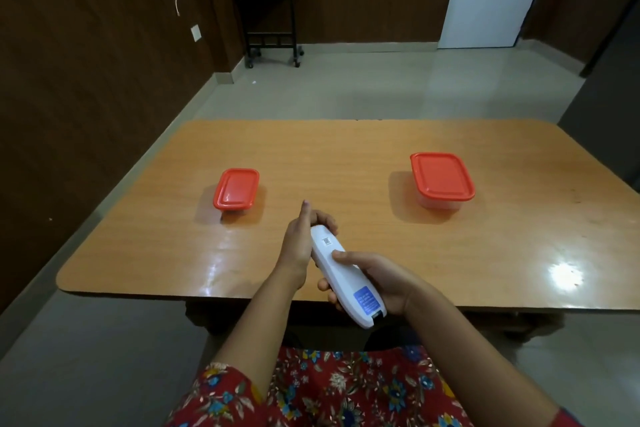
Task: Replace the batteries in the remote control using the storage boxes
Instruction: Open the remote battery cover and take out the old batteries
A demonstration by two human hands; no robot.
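Two hands are closed on the white remote control above the worktop: left hand at its far end, right hand nearer.

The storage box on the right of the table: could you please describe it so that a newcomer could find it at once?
Start from the orange wooden table and look to its far right part, beyond the hands holding the white remote control. There stands the right storage box, alone, with a red lid on a clear body. Unlike the left storage box, it looks larger and squarer.
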